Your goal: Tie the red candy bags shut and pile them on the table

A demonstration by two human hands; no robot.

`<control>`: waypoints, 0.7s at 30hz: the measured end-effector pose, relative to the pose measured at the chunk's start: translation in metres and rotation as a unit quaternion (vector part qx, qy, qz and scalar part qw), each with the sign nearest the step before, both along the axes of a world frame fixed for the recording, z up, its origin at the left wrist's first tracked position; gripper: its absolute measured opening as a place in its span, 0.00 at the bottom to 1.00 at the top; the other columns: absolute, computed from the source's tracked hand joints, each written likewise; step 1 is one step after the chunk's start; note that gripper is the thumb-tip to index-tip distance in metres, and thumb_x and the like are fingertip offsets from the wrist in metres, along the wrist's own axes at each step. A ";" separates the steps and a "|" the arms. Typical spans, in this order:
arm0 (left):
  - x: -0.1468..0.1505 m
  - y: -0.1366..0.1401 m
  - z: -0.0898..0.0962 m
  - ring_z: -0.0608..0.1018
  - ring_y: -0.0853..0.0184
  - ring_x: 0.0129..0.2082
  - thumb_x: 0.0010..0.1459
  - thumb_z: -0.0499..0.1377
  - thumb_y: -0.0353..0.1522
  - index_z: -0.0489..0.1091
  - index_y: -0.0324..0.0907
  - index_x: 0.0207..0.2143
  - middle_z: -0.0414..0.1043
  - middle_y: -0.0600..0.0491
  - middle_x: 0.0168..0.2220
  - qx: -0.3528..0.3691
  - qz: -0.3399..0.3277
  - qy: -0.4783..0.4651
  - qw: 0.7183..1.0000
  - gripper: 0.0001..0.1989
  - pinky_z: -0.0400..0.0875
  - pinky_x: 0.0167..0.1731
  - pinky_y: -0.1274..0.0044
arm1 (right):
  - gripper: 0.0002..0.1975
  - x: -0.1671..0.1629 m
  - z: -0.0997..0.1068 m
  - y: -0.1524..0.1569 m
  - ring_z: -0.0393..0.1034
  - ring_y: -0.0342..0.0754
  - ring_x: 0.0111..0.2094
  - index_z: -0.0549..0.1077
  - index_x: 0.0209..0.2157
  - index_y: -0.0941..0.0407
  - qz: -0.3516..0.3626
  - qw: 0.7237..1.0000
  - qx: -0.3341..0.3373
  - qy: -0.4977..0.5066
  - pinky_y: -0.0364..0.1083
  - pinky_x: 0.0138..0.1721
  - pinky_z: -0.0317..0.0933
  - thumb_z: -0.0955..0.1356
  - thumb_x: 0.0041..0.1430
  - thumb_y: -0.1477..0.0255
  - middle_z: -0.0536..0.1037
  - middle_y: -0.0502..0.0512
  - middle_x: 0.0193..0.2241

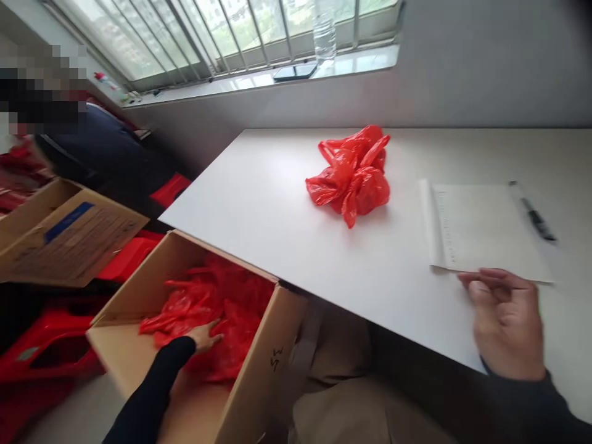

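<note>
My left hand reaches into a cardboard box at the table's left edge. Its fingers are spread and touch a heap of crumpled red plastic bags inside. Beside the lower edge of a paper pad, my right hand rests over the white table, palm partly up. Its fingers are loosely bent, and I see nothing in them. Farther back on the tabletop lies a bunched red plastic bag with its handles sticking up.
A black pen lies on the pad's right side. Another cardboard box and red plastic stools stand at left, near a person in dark clothing. On the windowsill are a clear bottle and a dark flat object.
</note>
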State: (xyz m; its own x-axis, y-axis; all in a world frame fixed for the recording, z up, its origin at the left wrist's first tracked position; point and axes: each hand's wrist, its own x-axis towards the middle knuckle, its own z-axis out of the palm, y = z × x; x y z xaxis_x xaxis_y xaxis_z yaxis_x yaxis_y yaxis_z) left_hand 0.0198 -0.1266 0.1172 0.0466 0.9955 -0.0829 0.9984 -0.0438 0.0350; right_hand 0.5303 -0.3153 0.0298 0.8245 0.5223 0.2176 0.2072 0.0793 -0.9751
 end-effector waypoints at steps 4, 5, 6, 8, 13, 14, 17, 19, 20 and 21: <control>0.050 0.045 0.048 0.73 0.56 0.18 0.54 0.64 0.44 0.69 0.42 0.17 0.65 0.53 0.15 0.005 0.006 0.067 0.998 0.20 0.73 0.34 0.51 | 0.17 -0.001 0.003 0.009 0.72 0.55 0.47 0.65 0.49 0.52 0.032 0.999 -0.002 0.002 0.60 0.53 0.62 0.67 0.65 0.58 0.77 0.60 0.42; 0.071 0.054 0.061 0.74 0.53 0.19 0.55 0.60 0.49 0.72 0.45 0.20 0.67 0.53 0.17 0.026 -0.011 0.059 0.998 0.20 0.72 0.32 0.50 | 0.17 -0.001 0.004 0.010 0.72 0.55 0.48 0.65 0.49 0.52 0.034 0.999 -0.007 0.002 0.59 0.53 0.62 0.67 0.66 0.58 0.76 0.59 0.43; 0.096 0.061 0.073 0.74 0.53 0.20 0.57 0.57 0.52 0.75 0.47 0.26 0.70 0.53 0.19 0.055 -0.040 0.039 0.997 0.20 0.72 0.31 0.53 | 0.16 0.000 0.005 0.010 0.72 0.54 0.48 0.65 0.50 0.52 0.034 0.999 -0.011 0.002 0.59 0.53 0.62 0.67 0.66 0.58 0.76 0.59 0.43; 0.154 0.069 0.088 0.77 0.55 0.24 0.60 0.53 0.51 0.77 0.48 0.39 0.73 0.54 0.23 0.119 -0.137 -0.067 0.981 0.21 0.74 0.32 0.62 | 0.16 0.000 0.007 0.009 0.72 0.54 0.49 0.65 0.50 0.52 0.034 0.999 -0.017 0.002 0.58 0.53 0.61 0.66 0.67 0.58 0.77 0.58 0.43; 0.303 0.068 0.070 0.78 0.62 0.43 0.62 0.56 0.39 0.67 0.40 0.57 0.74 0.46 0.47 0.169 -0.270 -0.152 0.936 0.23 0.73 0.45 0.73 | 0.17 0.000 0.007 0.010 0.71 0.54 0.50 0.65 0.52 0.52 0.047 0.998 -0.020 0.022 0.56 0.53 0.63 0.65 0.68 0.57 0.77 0.57 0.43; 0.327 0.065 0.062 0.76 0.61 0.47 0.63 0.54 0.37 0.66 0.39 0.58 0.73 0.44 0.48 0.187 -0.283 -0.157 0.928 0.22 0.71 0.49 0.71 | 0.17 0.000 0.007 0.010 0.71 0.54 0.50 0.65 0.52 0.51 0.050 0.998 -0.022 0.028 0.55 0.53 0.63 0.65 0.68 0.57 0.76 0.57 0.44; 0.380 0.058 0.043 0.73 0.54 0.50 0.62 0.57 0.38 0.67 0.40 0.57 0.71 0.42 0.49 0.202 -0.323 -0.150 0.912 0.23 0.68 0.52 0.63 | 0.18 0.001 0.008 0.012 0.71 0.53 0.50 0.65 0.52 0.51 0.056 0.998 -0.025 0.033 0.55 0.53 0.64 0.64 0.68 0.56 0.76 0.57 0.44; 0.398 0.055 0.034 0.73 0.50 0.46 0.58 0.60 0.34 0.71 0.38 0.50 0.73 0.40 0.43 0.195 -0.328 -0.135 0.914 0.18 0.68 0.48 0.59 | 0.17 0.001 0.010 0.012 0.72 0.53 0.49 0.65 0.52 0.51 0.057 0.998 -0.026 0.031 0.55 0.53 0.64 0.64 0.69 0.56 0.76 0.57 0.43; 0.401 0.054 0.030 0.73 0.50 0.44 0.58 0.59 0.31 0.72 0.37 0.45 0.73 0.41 0.39 0.191 -0.327 -0.129 0.917 0.12 0.68 0.46 0.58 | 0.17 0.001 0.010 0.011 0.72 0.53 0.49 0.65 0.52 0.51 0.058 0.998 -0.027 0.030 0.55 0.53 0.64 0.64 0.69 0.56 0.76 0.56 0.43; 0.401 0.052 0.027 0.74 0.51 0.42 0.57 0.58 0.27 0.72 0.37 0.39 0.73 0.43 0.36 0.185 -0.330 -0.125 0.917 0.07 0.67 0.45 0.59 | 0.17 0.001 0.010 0.011 0.72 0.52 0.49 0.65 0.52 0.51 0.058 0.998 -0.026 0.030 0.55 0.53 0.64 0.63 0.69 0.56 0.76 0.56 0.43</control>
State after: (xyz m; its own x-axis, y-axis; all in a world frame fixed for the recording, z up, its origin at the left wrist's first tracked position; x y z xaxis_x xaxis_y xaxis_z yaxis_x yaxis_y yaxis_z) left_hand 0.4208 -0.0748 0.1444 0.6202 0.7024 0.3494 0.7138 -0.6900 0.1202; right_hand 0.5313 -0.3047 0.0402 0.7687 0.6242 0.1394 0.1403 0.0480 -0.9889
